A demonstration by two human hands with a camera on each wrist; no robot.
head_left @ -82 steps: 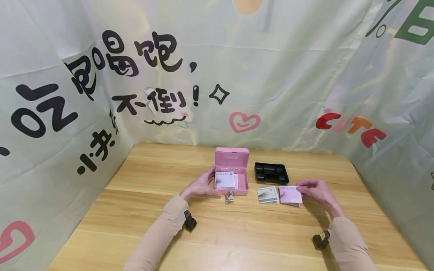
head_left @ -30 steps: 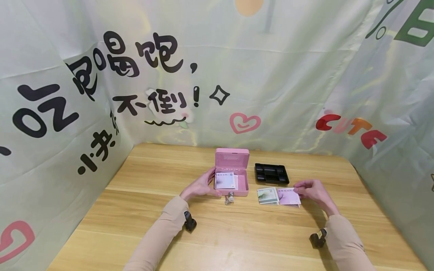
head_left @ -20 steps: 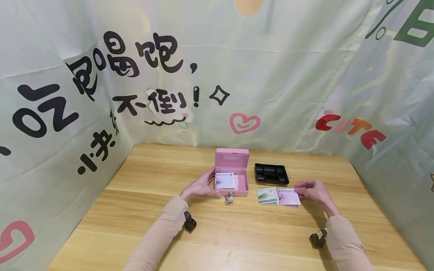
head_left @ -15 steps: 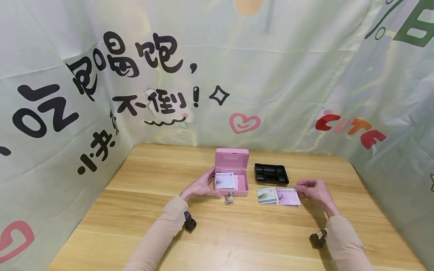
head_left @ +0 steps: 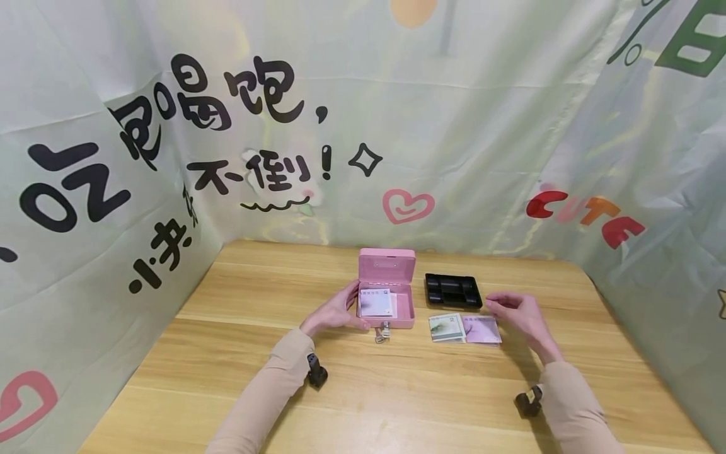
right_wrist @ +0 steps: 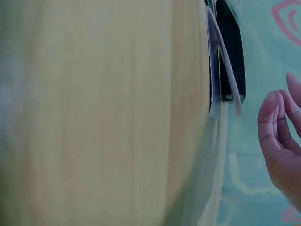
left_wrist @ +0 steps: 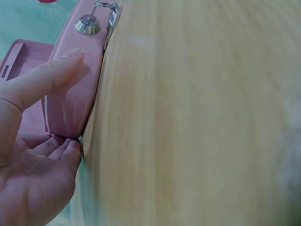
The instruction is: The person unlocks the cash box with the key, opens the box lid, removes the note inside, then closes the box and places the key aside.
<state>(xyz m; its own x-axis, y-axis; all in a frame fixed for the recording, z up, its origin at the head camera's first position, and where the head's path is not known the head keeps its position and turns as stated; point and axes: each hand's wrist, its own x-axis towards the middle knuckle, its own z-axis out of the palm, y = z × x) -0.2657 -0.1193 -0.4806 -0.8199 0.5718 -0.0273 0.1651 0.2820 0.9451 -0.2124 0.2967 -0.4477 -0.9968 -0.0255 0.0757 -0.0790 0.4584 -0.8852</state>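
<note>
Left hand (head_left: 334, 311) grips a pink rectangular metal cash box (head_left: 403, 323) between thumb and fingers, right hand (head_left: 524, 317) loosely curled, holding nothing, folded purple paper banknotes (head_left: 483, 331), compartmented black plastic tray (head_left: 452, 285) near its fingertips.

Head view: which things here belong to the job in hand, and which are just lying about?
Likely part of the job:
pink cash box, held by the left hand
folded banknotes inside it
purple folded banknotes and green folded banknotes, near the right hand

Seemingly unused now:
black compartment tray
keys at the box's lock
</note>
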